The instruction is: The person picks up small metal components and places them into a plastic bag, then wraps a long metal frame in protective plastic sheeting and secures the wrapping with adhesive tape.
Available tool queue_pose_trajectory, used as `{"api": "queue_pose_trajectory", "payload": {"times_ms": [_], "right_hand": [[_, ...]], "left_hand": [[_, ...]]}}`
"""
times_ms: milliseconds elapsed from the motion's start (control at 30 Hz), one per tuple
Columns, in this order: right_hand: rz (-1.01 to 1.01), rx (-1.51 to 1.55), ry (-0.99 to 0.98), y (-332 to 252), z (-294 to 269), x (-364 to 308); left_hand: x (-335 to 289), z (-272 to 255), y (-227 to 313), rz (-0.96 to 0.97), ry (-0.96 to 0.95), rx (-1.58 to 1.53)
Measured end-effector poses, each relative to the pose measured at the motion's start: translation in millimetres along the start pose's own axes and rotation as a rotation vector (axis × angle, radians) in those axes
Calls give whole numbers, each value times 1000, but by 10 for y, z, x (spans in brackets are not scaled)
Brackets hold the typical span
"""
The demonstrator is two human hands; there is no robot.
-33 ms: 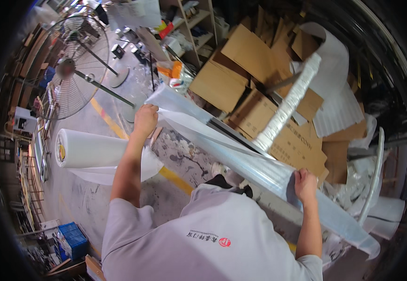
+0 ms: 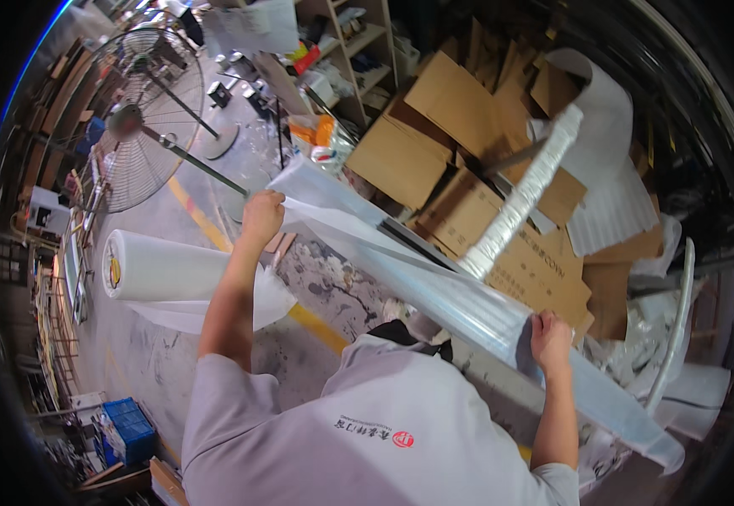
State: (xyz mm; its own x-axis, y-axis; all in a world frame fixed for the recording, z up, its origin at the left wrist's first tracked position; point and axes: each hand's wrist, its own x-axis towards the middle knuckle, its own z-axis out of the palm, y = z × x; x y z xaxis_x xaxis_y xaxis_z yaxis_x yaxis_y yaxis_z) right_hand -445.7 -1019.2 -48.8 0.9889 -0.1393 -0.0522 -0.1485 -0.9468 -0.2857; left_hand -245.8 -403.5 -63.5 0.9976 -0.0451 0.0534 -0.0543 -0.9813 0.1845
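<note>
The translucent film [image 2: 468, 312] is lying along a long dark bar [image 2: 418, 244], the pair slanting from about ten o'clock down to four o'clock. Its surface is showing loose folds between the hands, so creases could be setting in if the two sides are pulling unevenly. The far end is hanging out toward four o'clock beyond the right hand, where its weight could be dragging the sheet askew. A hard pull over the bar's edge could also be tearing such thin material. A foil-covered support [image 2: 527, 190] is standing at two o'clock and seems to be meeting the bar; whether it is bearing it, I cannot tell.

The left hand [image 2: 263, 218], toward ten o'clock, is keeping its grip closed, fingers curling over the film's edge. The right hand [image 2: 551, 344], at four o'clock, is also closing its grip around an edge, pinching it beside a dark patch; its fingertips are partly hiding. A white roll [image 2: 173, 266] is lying at nine o'clock on the floor.
</note>
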Motion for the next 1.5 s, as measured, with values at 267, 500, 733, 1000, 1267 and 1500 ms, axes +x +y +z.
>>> {"api": "queue_pose_trajectory", "payload": {"times_ms": [267,500,733,1000,1267,1500], "right_hand": [[80,-16,45,-48,173,-12],[19,138,190,-261,158,27],[183,-43,137,-62,322,-38],[243,-15,75,-147,279,21],[152,22,211,-572,-131,-72],[134,105,221,-737,-49,-69]], "left_hand": [[-276,148,-45,339,104,-56],[137,358,-771,225,434,-383],[273,-207,-859,450,-15,-425],[103,651,-940,472,163,-220],[291,148,-1440,343,2,-418],[445,150,-2105,98,-9,-159]]}}
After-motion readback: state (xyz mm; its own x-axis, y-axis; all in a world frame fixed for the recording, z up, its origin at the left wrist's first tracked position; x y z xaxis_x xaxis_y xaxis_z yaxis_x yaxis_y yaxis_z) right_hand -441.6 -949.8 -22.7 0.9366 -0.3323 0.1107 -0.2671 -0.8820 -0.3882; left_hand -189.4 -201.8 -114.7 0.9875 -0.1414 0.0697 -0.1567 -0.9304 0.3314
